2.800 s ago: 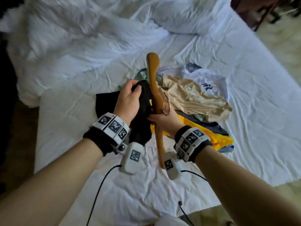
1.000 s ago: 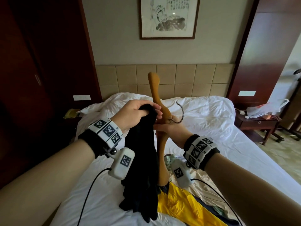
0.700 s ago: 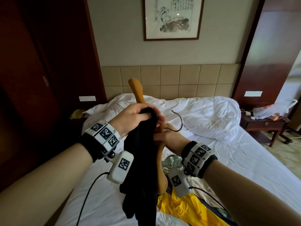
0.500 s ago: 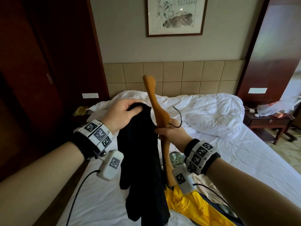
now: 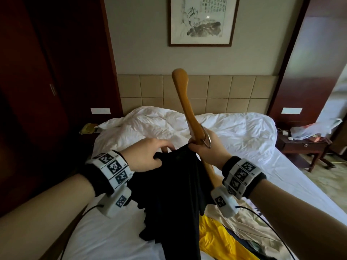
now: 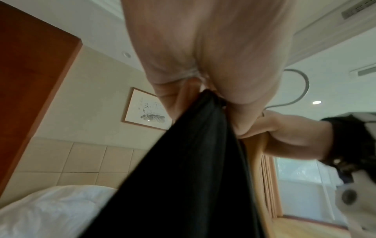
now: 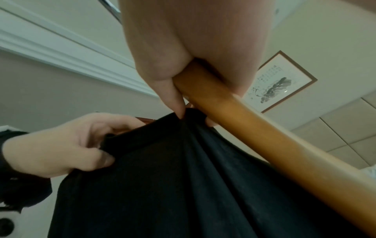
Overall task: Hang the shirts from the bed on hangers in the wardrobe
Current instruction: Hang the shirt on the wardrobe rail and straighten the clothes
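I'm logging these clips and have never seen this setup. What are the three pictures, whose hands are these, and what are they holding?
No machine here: a person wears cameras on the head and on both wrists. The head view looks down over the arms at a white bed; the wrist views look along each hand. The left hand grips a black shirt by its top edge. The right hand holds a wooden hanger near its metal hook and also pinches the shirt. A yellow garment and a beige one lie on the bed.
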`<state>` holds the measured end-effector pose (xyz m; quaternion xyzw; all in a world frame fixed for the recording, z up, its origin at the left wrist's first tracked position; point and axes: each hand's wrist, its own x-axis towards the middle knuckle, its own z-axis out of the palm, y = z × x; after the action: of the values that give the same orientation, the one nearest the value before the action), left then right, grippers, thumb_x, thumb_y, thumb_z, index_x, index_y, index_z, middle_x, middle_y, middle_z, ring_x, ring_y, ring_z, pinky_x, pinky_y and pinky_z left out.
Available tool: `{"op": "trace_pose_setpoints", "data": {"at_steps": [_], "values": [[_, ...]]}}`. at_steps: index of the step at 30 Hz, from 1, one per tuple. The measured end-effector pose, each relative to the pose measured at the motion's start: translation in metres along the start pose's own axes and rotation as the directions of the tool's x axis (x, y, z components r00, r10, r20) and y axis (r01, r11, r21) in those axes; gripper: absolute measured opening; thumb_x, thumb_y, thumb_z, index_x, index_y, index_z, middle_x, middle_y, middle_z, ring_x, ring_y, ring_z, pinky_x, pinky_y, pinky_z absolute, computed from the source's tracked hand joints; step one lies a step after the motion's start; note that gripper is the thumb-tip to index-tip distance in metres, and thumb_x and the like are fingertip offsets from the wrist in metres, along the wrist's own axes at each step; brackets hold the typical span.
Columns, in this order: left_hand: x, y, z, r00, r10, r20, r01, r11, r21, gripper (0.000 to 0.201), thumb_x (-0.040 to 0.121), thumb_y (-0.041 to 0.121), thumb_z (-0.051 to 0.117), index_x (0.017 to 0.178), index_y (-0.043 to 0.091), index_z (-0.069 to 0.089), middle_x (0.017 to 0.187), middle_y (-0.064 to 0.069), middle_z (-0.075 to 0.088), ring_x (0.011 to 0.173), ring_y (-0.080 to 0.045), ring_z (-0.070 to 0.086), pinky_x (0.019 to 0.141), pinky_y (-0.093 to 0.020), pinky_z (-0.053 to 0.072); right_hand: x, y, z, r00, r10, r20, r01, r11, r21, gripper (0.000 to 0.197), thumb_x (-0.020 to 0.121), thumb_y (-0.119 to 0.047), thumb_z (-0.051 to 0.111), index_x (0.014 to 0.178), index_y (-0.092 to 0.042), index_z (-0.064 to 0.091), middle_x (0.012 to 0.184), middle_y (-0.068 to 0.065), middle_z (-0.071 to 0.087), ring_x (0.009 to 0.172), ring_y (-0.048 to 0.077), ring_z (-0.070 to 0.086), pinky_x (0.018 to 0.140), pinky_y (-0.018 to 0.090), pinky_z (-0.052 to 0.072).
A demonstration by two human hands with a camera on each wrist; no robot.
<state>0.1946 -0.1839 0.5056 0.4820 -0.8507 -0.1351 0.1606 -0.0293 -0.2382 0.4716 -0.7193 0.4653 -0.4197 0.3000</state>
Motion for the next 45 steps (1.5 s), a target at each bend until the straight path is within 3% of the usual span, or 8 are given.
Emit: {"op": "trace_pose_setpoints", "data": {"at_steps": [5,13,18,26,31,34,37,45], "values": [[0.001,-0.012,0.012,0.998,0.047,0.043,-0.047,0.999,0.001,0.023,0.075,0.009,0.065,0.066,0.026,0.052,0.063,0.012,0.053,0.060,-0.003,0.053,0.055,-0.016,0.036,-0.001,-0.001,0.000,0.999,0.001,0.043,0.005,0.990,-0.138,0.023,0.085,-0.007,0.070,0.106,-0.008,0.060,0.097,0.007,0.072,0.090,0.024,0.066,0.083,0.037,0.053],[0.006,-0.006,0.026,0.991,-0.117,0.067,0.134,0.795,-0.592,0.034,0.087,0.030,0.071,0.072,0.002,0.060,0.063,-0.009,0.051,0.047,-0.017,0.045,0.043,-0.024,0.029,0.003,0.013,0.010,0.997,0.067,0.034,-0.064,0.996,-0.068,0.019,0.080,-0.009,0.066,0.095,-0.005,0.056,0.076,0.008,0.062,0.067,0.025,0.060,0.066,0.045,0.052],[0.011,-0.020,0.019,0.986,-0.164,0.004,0.151,0.901,-0.408,0.013,0.082,0.017,0.078,0.092,0.010,0.072,0.073,0.008,0.069,0.056,-0.001,0.060,0.055,-0.010,0.041,0.008,0.017,0.008,0.996,0.069,0.048,-0.065,0.995,-0.078,0.019,0.083,-0.007,0.068,0.098,-0.004,0.057,0.088,0.020,0.068,0.080,0.037,0.065,0.073,0.051,0.054],[0.009,-0.018,0.022,0.943,-0.188,0.275,0.330,0.631,-0.702,0.025,0.087,0.016,0.070,0.095,-0.007,0.063,0.071,-0.009,0.056,0.041,-0.012,0.028,0.038,-0.021,0.018,0.009,0.023,0.010,0.996,0.072,0.050,-0.067,0.992,-0.106,0.019,0.083,-0.007,0.069,0.100,-0.005,0.059,0.092,0.014,0.069,0.085,0.031,0.066,0.080,0.047,0.055],[0.009,-0.022,0.012,0.834,-0.240,0.496,0.345,0.930,-0.130,0.028,0.089,0.044,0.067,0.073,0.021,0.072,0.046,0.001,0.049,0.038,-0.015,0.042,0.043,-0.023,0.033,0.004,0.030,0.003,0.992,0.093,0.084,-0.079,0.984,-0.160,0.021,0.085,-0.011,0.071,0.100,-0.004,0.057,0.095,0.016,0.068,0.086,0.031,0.065,0.079,0.044,0.053],[0.013,-0.025,0.007,0.713,-0.413,0.567,0.381,0.907,0.182,0.038,0.097,0.042,0.055,0.100,0.007,0.067,0.066,-0.011,0.070,0.053,-0.025,0.067,0.055,-0.031,0.053,-0.002,0.035,0.003,0.983,0.084,0.165,-0.050,0.978,-0.200,0.018,0.086,-0.013,0.072,0.088,-0.012,0.054,0.081,0.006,0.063,0.072,0.022,0.060,0.068,0.035,0.047],[0.019,-0.023,0.006,0.670,-0.499,0.550,0.384,0.866,0.320,0.046,0.099,0.042,0.051,0.104,-0.002,0.067,0.092,-0.017,0.073,0.075,-0.029,0.073,0.060,-0.029,0.057,-0.007,0.038,0.007,0.974,0.068,0.217,-0.030,0.984,-0.173,0.024,0.085,-0.012,0.071,0.078,-0.019,0.049,0.071,-0.001,0.054,0.061,0.014,0.052,0.062,0.030,0.043],[0.014,-0.026,0.019,0.623,-0.421,0.659,0.371,0.901,0.225,0.028,0.100,0.030,0.049,0.090,0.008,0.063,0.060,-0.001,0.068,0.052,-0.022,0.065,0.045,-0.023,0.047,-0.008,0.042,0.003,0.985,0.075,0.153,-0.064,0.995,-0.075,0.030,0.084,-0.008,0.071,0.073,-0.022,0.046,0.056,-0.014,0.049,0.049,0.002,0.046,0.060,0.029,0.041]]}}
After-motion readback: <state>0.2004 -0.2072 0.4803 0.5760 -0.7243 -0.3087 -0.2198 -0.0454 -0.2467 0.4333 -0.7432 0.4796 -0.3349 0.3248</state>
